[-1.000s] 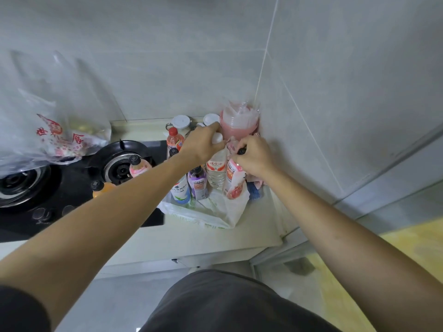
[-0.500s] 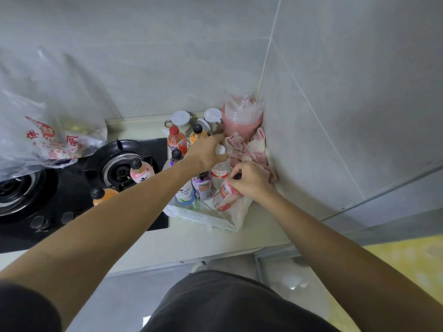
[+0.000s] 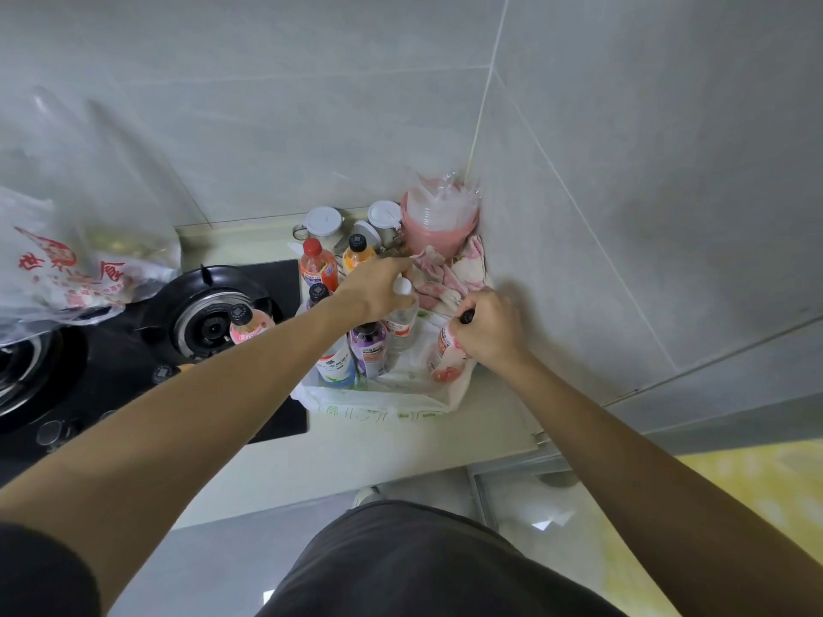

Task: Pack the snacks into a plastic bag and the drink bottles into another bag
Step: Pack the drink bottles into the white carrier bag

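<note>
The right hand (image 3: pixel 492 331) has its fingers clamped on a pink bottle (image 3: pixel 447 351), lowering it into the white bag (image 3: pixel 383 405) on the desk right of the stove (image 3: pixel 209 322). The left hand (image 3: pixel 378 289) grips a clear bottle (image 3: pixel 401 320) inside the bag. Seat each upright, then release; more bottles wait by the stove.

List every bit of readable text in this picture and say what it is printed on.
"食", red print on the clear plastic bag over the stove; its other red characters are blurred.
Green outlined print on the white plastic bag holding bottles: unreadable.
Drink bottle labels, such as the purple bottle: too small to read.
</note>
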### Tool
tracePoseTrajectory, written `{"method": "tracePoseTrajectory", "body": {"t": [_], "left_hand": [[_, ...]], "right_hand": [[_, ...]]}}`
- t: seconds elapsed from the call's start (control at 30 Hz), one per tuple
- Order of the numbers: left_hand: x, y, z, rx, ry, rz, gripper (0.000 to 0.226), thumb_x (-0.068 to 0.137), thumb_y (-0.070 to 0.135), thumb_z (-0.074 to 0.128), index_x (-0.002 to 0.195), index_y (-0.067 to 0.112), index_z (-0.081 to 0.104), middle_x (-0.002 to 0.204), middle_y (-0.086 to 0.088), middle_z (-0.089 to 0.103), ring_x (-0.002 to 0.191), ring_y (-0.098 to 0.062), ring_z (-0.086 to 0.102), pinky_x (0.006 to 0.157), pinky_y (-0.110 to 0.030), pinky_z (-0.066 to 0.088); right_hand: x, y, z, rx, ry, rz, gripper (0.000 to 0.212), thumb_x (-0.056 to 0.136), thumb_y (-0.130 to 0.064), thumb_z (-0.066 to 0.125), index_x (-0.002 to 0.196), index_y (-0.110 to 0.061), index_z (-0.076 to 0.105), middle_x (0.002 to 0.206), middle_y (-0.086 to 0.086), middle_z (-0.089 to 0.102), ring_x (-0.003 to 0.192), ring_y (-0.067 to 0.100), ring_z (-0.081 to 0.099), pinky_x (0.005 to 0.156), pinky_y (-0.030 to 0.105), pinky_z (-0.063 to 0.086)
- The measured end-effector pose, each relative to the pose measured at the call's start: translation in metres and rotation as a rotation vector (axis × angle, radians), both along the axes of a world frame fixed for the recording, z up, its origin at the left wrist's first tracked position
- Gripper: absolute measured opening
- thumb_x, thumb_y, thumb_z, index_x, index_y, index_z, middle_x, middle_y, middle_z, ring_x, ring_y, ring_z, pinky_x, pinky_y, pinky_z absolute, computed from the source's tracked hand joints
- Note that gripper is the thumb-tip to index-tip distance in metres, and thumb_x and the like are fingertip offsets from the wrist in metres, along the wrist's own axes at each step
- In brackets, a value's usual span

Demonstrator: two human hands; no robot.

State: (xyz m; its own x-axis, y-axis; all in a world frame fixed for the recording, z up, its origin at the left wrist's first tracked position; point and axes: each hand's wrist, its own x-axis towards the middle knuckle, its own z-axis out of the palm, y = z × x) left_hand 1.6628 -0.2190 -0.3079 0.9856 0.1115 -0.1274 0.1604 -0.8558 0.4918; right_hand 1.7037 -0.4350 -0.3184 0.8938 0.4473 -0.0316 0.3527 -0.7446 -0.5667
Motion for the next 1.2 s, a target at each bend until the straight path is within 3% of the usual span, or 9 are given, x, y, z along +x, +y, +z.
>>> {"method": "tracePoseTrajectory", "body": {"t": [0.27, 0.43, 0.5, 0.6, 0.67, 0.7, 0.83, 1.07, 1.2], "left_hand": [[-0.002, 0.004, 0.001, -0.026, 0.051, -0.015, 0.027, 0.084, 0.031, 0.080, 0.085, 0.029, 0.053, 0.094, -0.002, 0.065, 0.090, -0.028, 0.060, 0.079, -0.041, 0.052], [-0.003, 0.004, -0.005, 0.003, 0.108, -0.020, 0.033, 0.085, 0.030, 0.078, 0.080, 0.031, 0.045, 0.093, -0.005, 0.063, 0.088, -0.030, 0.060, 0.075, -0.038, 0.048], [-0.003, 0.005, -0.006, 0.013, 0.101, -0.021, 0.033, 0.085, 0.029, 0.078, 0.081, 0.030, 0.045, 0.092, -0.005, 0.061, 0.087, -0.030, 0.059, 0.073, -0.036, 0.044], [-0.002, 0.006, -0.006, 0.021, 0.094, -0.027, 0.033, 0.085, 0.030, 0.077, 0.081, 0.029, 0.045, 0.091, -0.004, 0.060, 0.087, -0.029, 0.058, 0.072, -0.034, 0.041], [-0.003, 0.006, -0.008, 0.030, 0.092, -0.026, 0.032, 0.086, 0.031, 0.077, 0.083, 0.029, 0.046, 0.092, -0.004, 0.061, 0.087, -0.030, 0.058, 0.072, -0.034, 0.041], [-0.003, 0.006, -0.009, 0.034, 0.090, -0.024, 0.031, 0.085, 0.031, 0.077, 0.085, 0.028, 0.047, 0.093, -0.005, 0.061, 0.088, -0.030, 0.058, 0.072, -0.034, 0.041], [-0.003, 0.008, -0.012, 0.044, 0.094, -0.022, 0.030, 0.084, 0.032, 0.077, 0.088, 0.028, 0.048, 0.094, -0.007, 0.061, 0.087, -0.031, 0.059, 0.071, -0.035, 0.042], [-0.004, 0.012, -0.015, 0.084, 0.030, -0.044, 0.029, 0.088, 0.035, 0.074, 0.093, 0.028, 0.046, 0.090, -0.002, 0.056, 0.084, -0.028, 0.056, 0.067, -0.035, 0.039], [-0.005, 0.012, -0.015, 0.098, -0.030, -0.058, 0.028, 0.089, 0.029, 0.073, 0.094, 0.026, 0.046, 0.090, 0.001, 0.054, 0.084, -0.027, 0.054, 0.067, -0.034, 0.037]], "right_hand": [[0.010, -0.003, 0.004, 0.090, -0.023, 0.004, 0.008, 0.077, -0.006, 0.075, 0.073, -0.012, 0.072, 0.090, 0.003, 0.063, 0.081, 0.021, 0.064, 0.072, 0.035, 0.056], [0.000, 0.006, 0.017, 0.143, 0.067, 0.091, 0.027, 0.076, -0.010, 0.076, 0.066, -0.032, 0.063, 0.083, -0.012, 0.061, 0.072, 0.013, 0.065, 0.064, 0.038, 0.059], [-0.008, 0.012, 0.014, 0.133, 0.102, 0.129, 0.021, 0.076, -0.011, 0.076, 0.068, -0.028, 0.067, 0.081, -0.014, 0.064, 0.065, 0.008, 0.063, 0.061, 0.040, 0.060], [-0.019, 0.020, 0.007, 0.093, 0.126, 0.174, 0.011, 0.079, -0.014, 0.077, 0.073, -0.021, 0.071, 0.071, -0.014, 0.066, 0.059, 0.000, 0.062, 0.060, 0.027, 0.055], [-0.026, 0.025, 0.002, 0.064, 0.129, 0.227, 0.011, 0.080, -0.013, 0.077, 0.073, -0.019, 0.071, 0.070, -0.013, 0.065, 0.058, -0.004, 0.059, 0.057, 0.010, 0.042], [-0.027, 0.027, -0.002, 0.055, 0.140, 0.249, 0.015, 0.080, -0.011, 0.076, 0.071, -0.021, 0.069, 0.071, -0.012, 0.065, 0.056, -0.004, 0.058, 0.055, 0.010, 0.039], [-0.027, 0.035, -0.019, 0.017, 0.106, 0.253, 0.025, 0.077, -0.014, 0.073, 0.064, -0.032, 0.060, 0.070, -0.013, 0.065, 0.065, 0.002, 0.061, 0.059, 0.026, 0.049], [-0.010, 0.044, -0.018, -0.005, -0.027, 0.233, 0.010, 0.081, -0.014, 0.077, 0.072, -0.016, 0.072, 0.081, -0.005, 0.073, 0.086, 0.015, 0.067, 0.070, 0.031, 0.055], [-0.013, 0.041, -0.026, 0.040, 0.014, 0.235, 0.012, 0.077, -0.012, 0.078, 0.070, -0.019, 0.071, 0.073, -0.006, 0.070, 0.070, 0.011, 0.064, 0.065, 0.030, 0.054]]}}
